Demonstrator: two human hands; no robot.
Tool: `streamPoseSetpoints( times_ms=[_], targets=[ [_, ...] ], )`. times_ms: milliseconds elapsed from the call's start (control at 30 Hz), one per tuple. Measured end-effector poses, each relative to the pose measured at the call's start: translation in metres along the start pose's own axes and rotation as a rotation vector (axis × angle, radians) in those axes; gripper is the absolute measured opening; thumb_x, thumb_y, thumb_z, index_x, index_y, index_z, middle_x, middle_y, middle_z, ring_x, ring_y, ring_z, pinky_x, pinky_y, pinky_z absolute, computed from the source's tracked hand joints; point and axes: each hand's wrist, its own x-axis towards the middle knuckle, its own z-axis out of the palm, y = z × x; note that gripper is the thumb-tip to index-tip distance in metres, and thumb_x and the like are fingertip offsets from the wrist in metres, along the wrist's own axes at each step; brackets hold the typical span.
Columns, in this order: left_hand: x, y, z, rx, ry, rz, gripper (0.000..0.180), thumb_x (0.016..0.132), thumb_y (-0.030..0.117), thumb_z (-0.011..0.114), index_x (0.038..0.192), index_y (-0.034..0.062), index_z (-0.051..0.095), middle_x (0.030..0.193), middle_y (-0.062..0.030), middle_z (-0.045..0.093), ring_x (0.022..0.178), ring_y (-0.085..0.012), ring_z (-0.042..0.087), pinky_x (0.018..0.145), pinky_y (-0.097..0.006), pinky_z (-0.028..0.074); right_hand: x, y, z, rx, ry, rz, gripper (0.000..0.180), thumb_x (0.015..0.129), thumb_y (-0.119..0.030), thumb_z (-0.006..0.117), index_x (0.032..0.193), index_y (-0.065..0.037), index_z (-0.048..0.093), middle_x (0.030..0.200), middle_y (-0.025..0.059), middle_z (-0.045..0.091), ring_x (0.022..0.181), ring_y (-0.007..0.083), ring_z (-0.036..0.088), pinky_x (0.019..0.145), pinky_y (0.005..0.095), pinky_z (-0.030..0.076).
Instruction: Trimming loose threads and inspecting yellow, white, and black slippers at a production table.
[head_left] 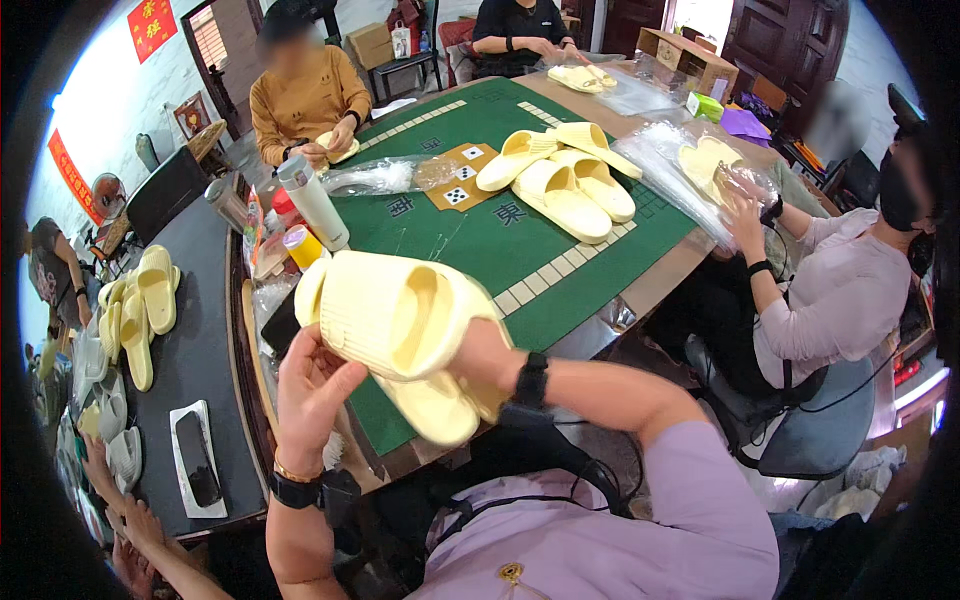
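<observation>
Pale yellow slide slippers (385, 305) are held up in front of me, over the near edge of the green table. A broad ribbed strap faces me, and a sole (430, 408) hangs below it. My left hand (315, 380) is closed at the slippers' left side, thumb and fingers on the strap's lower edge. From the right, my right hand (486, 358) reaches in against the slippers, holding them; its fingertips are hidden behind the yellow material. Beyond, on the table, lies a pile of matching slippers (565, 185).
The green tabletop (450, 268) bears rows of cream tiles. A white bottle (315, 205) and yellow can (300, 245) stand left of it. Co-workers handle slippers at the far side and right. A dark side table (215, 350) holds more slippers (150, 300) and a phone (197, 460).
</observation>
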Motion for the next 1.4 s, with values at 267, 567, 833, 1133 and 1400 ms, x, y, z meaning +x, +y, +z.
streamPoseSetpoints(
  times_ms=[267,567,833,1133,1400],
  targets=[
    [-0.016,-0.016,0.001,0.492,-0.118,0.095,0.046,0.072,0.015,0.082,0.108,-0.0025,0.059,0.091,-0.0071,0.06,0.082,-0.0149,0.059,0.073,-0.029,0.05,0.077,0.005,-0.195,-0.553,0.358,0.102,0.039,0.088,-0.038,0.053,0.085,-0.003,0.068,0.081,0.0169,0.069,0.077,0.0374,0.065,0.072,0.0456,0.05],
    [-0.035,-0.055,0.018,0.673,-0.345,0.218,0.044,0.073,0.034,0.077,0.096,-0.0005,0.06,0.09,-0.0174,0.06,0.087,-0.0357,0.059,0.076,-0.043,0.048,0.039,-0.028,-0.102,0.164,-0.385,0.145,0.056,0.089,-0.039,0.063,0.129,-0.001,0.051,0.095,0.0059,0.067,0.069,0.0111,0.061,0.053,0.0242,0.047],
    [-0.054,-0.073,0.027,0.679,-0.593,0.158,0.04,0.072,0.03,0.076,0.093,0.0013,0.058,0.091,-0.0144,0.056,0.094,-0.0347,0.057,0.079,-0.044,0.047,0.06,0.0,-0.073,0.61,-0.369,0.393,0.025,0.097,-0.029,0.054,0.106,-0.008,0.064,0.077,-0.0033,0.063,0.054,0.0045,0.052,0.046,0.0189,0.039],
    [-0.064,-0.062,0.028,0.559,-0.664,0.073,0.041,0.066,0.031,0.079,0.089,-0.0003,0.063,0.087,-0.0161,0.061,0.088,-0.0358,0.061,0.075,-0.044,0.049,0.109,0.072,-0.122,0.617,-0.031,0.242,0.026,0.094,-0.032,0.057,0.083,-0.008,0.06,0.064,-0.003,0.054,0.049,0.0055,0.047,0.04,0.0211,0.035],
    [-0.065,-0.084,0.036,0.433,-0.1,-0.133,0.037,0.072,0.029,0.078,0.089,-0.0018,0.067,0.078,-0.018,0.066,0.076,-0.034,0.066,0.068,-0.04,0.052,0.082,0.099,-0.129,0.752,0.134,0.366,0.022,0.095,-0.03,0.05,0.094,-0.009,0.055,0.071,0.0007,0.053,0.053,0.0088,0.046,0.045,0.021,0.034]
  ],
)
